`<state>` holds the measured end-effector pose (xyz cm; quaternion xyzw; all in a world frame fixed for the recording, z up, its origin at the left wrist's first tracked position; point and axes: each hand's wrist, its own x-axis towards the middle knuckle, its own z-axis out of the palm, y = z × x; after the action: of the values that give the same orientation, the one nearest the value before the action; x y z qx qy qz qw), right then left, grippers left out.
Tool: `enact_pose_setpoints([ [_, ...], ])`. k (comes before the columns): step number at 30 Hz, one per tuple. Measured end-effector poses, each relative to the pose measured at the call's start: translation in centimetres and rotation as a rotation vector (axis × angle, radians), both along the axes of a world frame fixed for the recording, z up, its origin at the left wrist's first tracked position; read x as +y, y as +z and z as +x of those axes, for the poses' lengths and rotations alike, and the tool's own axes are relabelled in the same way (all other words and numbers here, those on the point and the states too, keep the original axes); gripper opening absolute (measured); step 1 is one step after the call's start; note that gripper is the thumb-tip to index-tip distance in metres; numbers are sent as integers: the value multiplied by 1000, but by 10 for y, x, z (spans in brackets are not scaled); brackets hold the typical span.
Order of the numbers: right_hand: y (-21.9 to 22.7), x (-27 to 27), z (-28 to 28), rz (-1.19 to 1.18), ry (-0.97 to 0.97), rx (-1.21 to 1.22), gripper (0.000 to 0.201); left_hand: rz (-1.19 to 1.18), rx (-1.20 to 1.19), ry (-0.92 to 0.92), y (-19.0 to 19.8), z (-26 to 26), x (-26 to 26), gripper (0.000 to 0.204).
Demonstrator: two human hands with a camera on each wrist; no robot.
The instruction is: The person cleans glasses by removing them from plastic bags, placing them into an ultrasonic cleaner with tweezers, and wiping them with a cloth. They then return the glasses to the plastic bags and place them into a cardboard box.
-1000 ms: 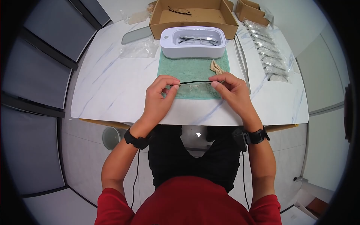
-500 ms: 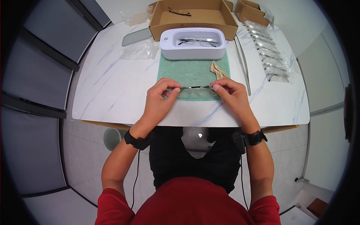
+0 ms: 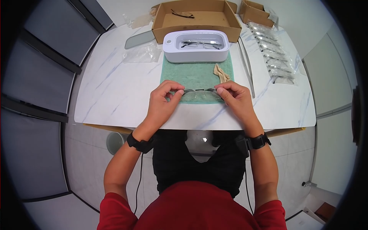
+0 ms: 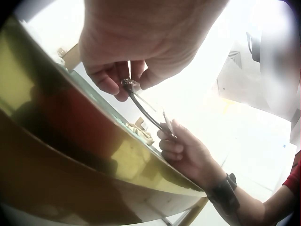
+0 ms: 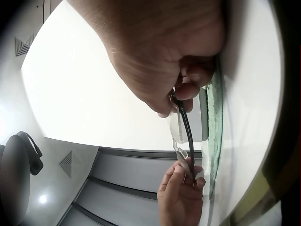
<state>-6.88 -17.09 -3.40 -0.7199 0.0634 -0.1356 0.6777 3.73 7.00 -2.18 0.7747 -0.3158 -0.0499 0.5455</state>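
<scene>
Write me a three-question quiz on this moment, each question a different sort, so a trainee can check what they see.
1. Multiple choice: what do the left hand and right hand hold between them?
A) a cardboard flap
B) a pair of glasses
C) a metal strip

2. True or false: the white tub holds no glasses.

3. Fill in the blank: the beige cloth lies on the green ____, near the right hand.

Key:
1: B
2: False; there are dark-armed glasses inside the white tub
3: towel
</scene>
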Motion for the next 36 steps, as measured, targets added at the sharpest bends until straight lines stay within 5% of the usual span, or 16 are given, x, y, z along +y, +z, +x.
enact_pose_setpoints([
  [36,-2,3,-1,-40,-60,-1,15,-7,62,1,-16,-5,1,11],
])
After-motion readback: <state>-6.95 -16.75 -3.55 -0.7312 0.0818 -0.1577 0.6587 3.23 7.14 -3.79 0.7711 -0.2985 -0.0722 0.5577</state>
